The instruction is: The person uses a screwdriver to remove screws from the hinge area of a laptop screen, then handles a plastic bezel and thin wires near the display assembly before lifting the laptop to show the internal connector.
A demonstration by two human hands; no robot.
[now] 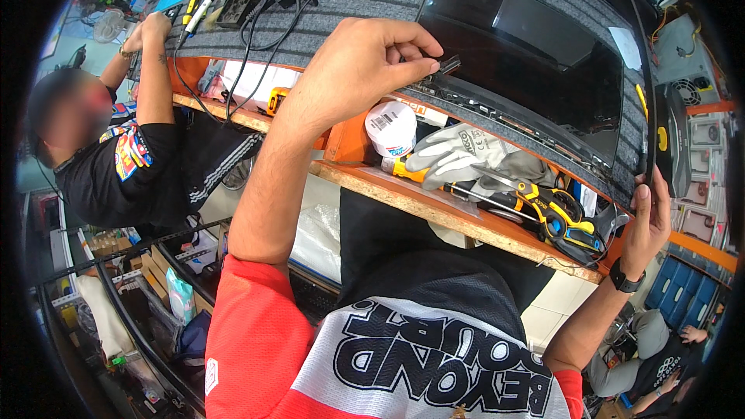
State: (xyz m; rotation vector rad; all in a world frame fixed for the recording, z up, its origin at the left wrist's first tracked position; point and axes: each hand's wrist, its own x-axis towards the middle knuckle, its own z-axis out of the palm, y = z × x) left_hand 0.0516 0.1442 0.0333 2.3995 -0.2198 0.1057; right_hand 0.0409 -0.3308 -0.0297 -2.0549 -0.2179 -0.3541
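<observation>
A dark laptop screen (535,54) lies on the grey ribbed mat (372,0), its exposed lower edge toward me. At that edge's left corner, the thumb and forefinger of my left hand (369,66) pinch a small black part (448,66); I cannot tell whether it is still attached to the screen. My right hand (650,213) is closed on the near end of a thin black panel (650,101), seen almost edge-on, standing up beside the screen's right side. What lies behind that panel is partly hidden.
Under the bench top, a shelf (434,213) holds a white tub (390,128), grey work gloves (458,151) and yellow-black tools (551,206). Black cables (268,15) and screwdrivers (203,8) lie at the back left. Another person (116,132) works at the left; someone else sits lower right.
</observation>
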